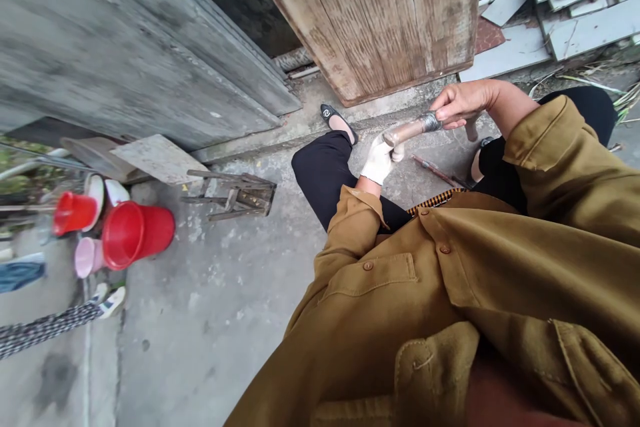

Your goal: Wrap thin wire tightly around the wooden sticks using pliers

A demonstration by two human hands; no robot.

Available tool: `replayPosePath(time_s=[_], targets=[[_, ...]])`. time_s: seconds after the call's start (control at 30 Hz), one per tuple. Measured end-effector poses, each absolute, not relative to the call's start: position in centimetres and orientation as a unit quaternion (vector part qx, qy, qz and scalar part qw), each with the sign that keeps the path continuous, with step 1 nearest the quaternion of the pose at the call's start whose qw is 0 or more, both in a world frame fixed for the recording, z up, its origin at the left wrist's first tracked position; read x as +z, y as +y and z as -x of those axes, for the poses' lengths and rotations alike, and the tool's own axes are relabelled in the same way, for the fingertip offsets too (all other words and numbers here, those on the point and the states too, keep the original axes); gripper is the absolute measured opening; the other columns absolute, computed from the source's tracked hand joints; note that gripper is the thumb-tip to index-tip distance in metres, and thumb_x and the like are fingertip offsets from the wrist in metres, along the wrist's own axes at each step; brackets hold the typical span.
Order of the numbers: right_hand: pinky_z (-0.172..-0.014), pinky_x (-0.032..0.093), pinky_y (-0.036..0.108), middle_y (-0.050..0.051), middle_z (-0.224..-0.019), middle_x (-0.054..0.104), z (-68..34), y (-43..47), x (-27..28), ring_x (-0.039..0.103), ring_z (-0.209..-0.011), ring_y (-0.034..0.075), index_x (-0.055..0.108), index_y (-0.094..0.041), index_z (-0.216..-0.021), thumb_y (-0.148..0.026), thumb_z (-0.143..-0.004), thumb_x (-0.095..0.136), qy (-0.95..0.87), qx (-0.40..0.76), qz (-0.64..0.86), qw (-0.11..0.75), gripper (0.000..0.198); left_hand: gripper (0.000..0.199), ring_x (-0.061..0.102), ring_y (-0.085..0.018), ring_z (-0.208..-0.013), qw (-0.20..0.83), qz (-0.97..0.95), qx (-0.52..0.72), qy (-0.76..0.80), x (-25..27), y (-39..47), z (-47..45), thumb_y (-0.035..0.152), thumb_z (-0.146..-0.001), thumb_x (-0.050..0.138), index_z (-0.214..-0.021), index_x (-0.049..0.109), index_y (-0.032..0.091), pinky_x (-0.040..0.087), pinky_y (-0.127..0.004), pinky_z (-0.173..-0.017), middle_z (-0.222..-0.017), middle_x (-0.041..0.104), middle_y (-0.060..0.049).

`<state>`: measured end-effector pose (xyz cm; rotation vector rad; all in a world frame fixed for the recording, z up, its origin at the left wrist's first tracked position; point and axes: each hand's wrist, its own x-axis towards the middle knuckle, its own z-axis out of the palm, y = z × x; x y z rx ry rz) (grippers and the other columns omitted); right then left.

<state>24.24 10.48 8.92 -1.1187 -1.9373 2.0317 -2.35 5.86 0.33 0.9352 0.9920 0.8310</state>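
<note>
My left hand point(379, 160), in a white glove, is closed round a short brown handle-like stick point(405, 133), which slants up to the right above my lap. At the stick's far end, several turns of grey wire point(430, 122) are wound around it. My bare right hand point(463, 104) pinches that wire-wound end between thumb and fingers. Below the right hand a brown stub point(471, 129) shows in part; I cannot tell whether it belongs to the held stick. A thin reddish rod point(434, 169) lies on the concrete between my legs.
A weathered wooden board point(385, 7) leans by the step ahead. Broken tiles point(525, 47) are piled at upper right. On the left stand a small wooden stool point(240, 195), a big red bucket point(137, 233) and a pink bucket point(90, 257). Another person's shoe point(113, 301) shows at lower left.
</note>
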Motion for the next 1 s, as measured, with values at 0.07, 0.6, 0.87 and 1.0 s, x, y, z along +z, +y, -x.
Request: replayPosePath(time_s=[0.07, 0.6, 0.87, 1.0], targets=[[-0.051, 0.04, 0.023, -0.002, -0.056, 0.051, -23.9, 10.3, 8.8, 0.045, -0.05, 0.008, 0.052, -0.018, -0.066, -0.085, -0.077, 0.075, -0.62, 0.69, 0.344, 0.149, 0.072, 0.038, 0.035, -0.006, -0.046, 0.712, -0.417, 0.364, 0.432, 0.0, 5.7, 2.3, 0.051, -0.082, 0.081, -0.082, 0.063, 0.018, 0.024, -0.021, -0.047, -0.058, 0.05, 0.005], [-0.052, 0.038, 0.027, 0.0, -0.055, 0.053, -21.0, 10.1, 4.3, 0.043, -0.048, 0.011, 0.064, -0.016, -0.071, -0.072, -0.083, 0.076, -0.713, 0.541, 0.352, -0.275, 0.058, 0.017, 0.063, -0.015, -0.076, 0.555, -0.682, 0.208, 0.427, 3.2, 7.5, 4.5, 0.032, -0.083, 0.072, -0.085, 0.074, 0.016, 0.05, -0.028, -0.078, -0.083, 0.074, -0.003], [-0.044, 0.035, 0.024, -0.001, -0.058, 0.053, -22.3, 9.9, 7.7, 0.043, -0.047, 0.01, 0.048, -0.021, -0.074, -0.082, -0.085, 0.069, -0.608, 0.704, 0.286, 0.229, 0.065, 0.039, 0.05, -0.01, -0.056, 0.663, -0.583, 0.243, 0.402, 1.2, 6.6, 3.6, 0.053, -0.079, 0.078, -0.08, 0.07, 0.015, 0.039, -0.024, -0.058, -0.062, 0.059, 0.001], [-0.047, 0.036, 0.029, 0.002, -0.059, 0.051, -22.9, 11.5, 7.5, 0.043, -0.051, 0.015, 0.049, -0.024, -0.079, -0.074, -0.098, 0.056, -0.624, 0.542, 0.507, 0.245, 0.054, 0.035, 0.047, -0.009, -0.054, 0.658, -0.62, 0.208, 0.373, 1.3, 5.8, 3.4, 0.049, -0.082, 0.073, -0.087, 0.073, 0.015, 0.036, -0.024, -0.057, -0.066, 0.061, 0.001]])
